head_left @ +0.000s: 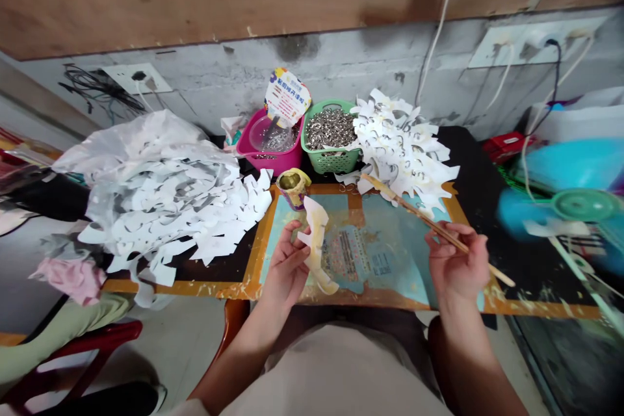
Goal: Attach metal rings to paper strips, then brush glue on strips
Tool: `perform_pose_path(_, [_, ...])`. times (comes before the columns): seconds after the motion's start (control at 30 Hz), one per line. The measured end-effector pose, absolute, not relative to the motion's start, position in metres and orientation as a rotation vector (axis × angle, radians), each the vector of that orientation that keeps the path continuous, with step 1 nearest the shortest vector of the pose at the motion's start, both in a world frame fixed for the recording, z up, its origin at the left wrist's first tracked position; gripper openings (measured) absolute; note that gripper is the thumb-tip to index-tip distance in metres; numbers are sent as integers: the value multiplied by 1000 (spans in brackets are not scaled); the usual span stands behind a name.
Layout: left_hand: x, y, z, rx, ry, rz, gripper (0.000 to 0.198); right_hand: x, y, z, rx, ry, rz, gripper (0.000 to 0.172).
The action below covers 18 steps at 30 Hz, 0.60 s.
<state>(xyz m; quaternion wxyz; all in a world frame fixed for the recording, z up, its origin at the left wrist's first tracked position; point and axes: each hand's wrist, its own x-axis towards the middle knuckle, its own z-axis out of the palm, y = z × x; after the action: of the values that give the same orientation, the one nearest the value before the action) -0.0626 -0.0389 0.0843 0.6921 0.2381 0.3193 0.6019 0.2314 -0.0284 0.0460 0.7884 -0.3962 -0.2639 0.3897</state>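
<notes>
From afar I see the bench (468, 195), a big plain cutout pile (190, 208), maybe waiting, and a smaller pile (402, 146) with rings, maybe done. My right hand (458, 260) pinches a stick (414, 211); my left hand (287, 266) pinches a smeared cutout (316, 240) over the bench.

Blue sheet (407, 266), one part: hidden behind my right hand (461, 266); fine print (381, 263) on it: too small for me to read. Pale green sleeve (68, 331), another person's: cut off by the left edge. Blue object (575, 166), far right: blurred.
</notes>
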Motion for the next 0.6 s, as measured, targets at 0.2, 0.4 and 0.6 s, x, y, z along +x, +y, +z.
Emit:
perform_pose_path(0.2, [-33,-37,93,504,646,1213,53,246,-57,58,-840,-663,907,16])
perform_pose_path(0.4, [-18,-35,97,502,603,1148,55,236,-67,57,-797,-788,974,22])
perform_pose_path(0.6, [-15,-37,107,478,594,1146,51,232,-62,47,-766,-822,983,21])
